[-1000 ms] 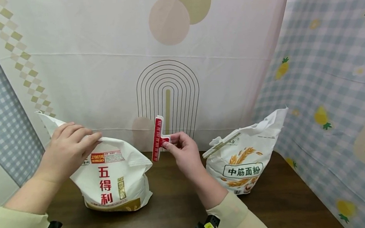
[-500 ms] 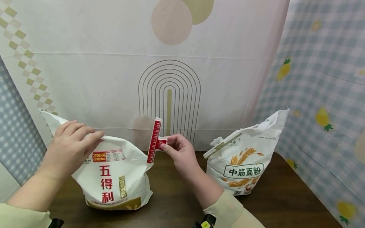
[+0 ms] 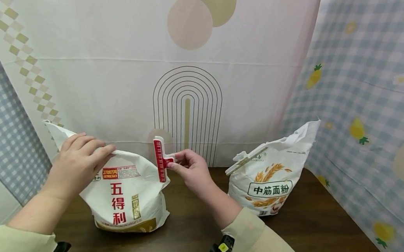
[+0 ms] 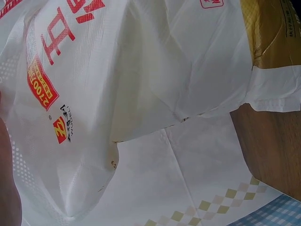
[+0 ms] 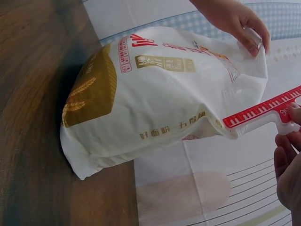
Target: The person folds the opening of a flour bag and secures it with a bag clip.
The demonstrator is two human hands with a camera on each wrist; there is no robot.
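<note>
A white flour bag with red lettering stands on the dark wood table at the left. My left hand grips its top edge, thumb and fingers on either side of the fold in the right wrist view. My right hand pinches the handle of a red and white bag clip. The clip's long bar is nearly upright in the head view. In the right wrist view, one end of the red bar lies right at the bag's upper corner. Only the bag's side and top show in the left wrist view.
A second white flour bag with green lettering stands to the right, its top slanting up. A pale clip-like strip lies along that bag's upper left edge. A white patterned curtain hangs behind, with blue checked cloth at the right.
My right hand has carried the clip left to the corner of the left flour bag and turned it more upright. My left hand has kept its grip on the bag's top.
</note>
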